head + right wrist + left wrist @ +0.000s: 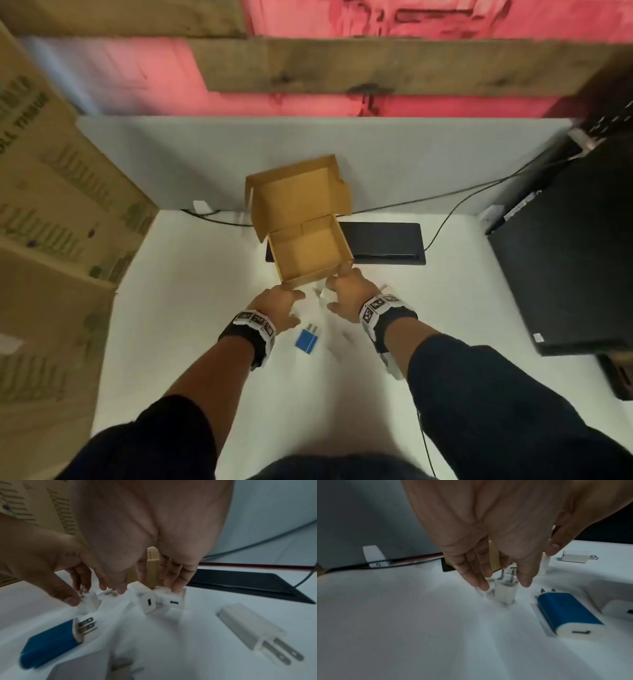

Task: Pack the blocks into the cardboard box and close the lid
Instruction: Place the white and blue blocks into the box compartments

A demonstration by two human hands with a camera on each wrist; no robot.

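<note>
Blue block (566,614) lies nearest, flat on the white counter (191,308), prongs pointing away, just right of the left hand (278,305). Left grip is wide: fingers (471,574) straight, pointing down, tips coming either side of a small white block (504,592) standing w/ prongs up. Can't tell if they touch it yet.

Right hand (349,298) is spread over a cluster of white blocks; the middle fingers' tips (178,586) rest on a square white block (173,599), another white block (145,601) sits tilted beside it, under the palm. Thumb (67,596) presses a third white block (89,601) w/ prongs. Grip reads loose, closing on the bunch, nothing lifted.

Right of that grip, well apart, a long white block (248,628) lies flat, prongs toward the wrist cam.

Cardboard box (308,253) sits just beyond both grips, lid (294,195) standing open at the back, nothing visible inside. Right hand's fingertips are near its front right corner. Black flat panel (383,243) is beside the box, to the right; black cable (445,202) runs behind it. Big printed carton (51,205) far left.
</note>
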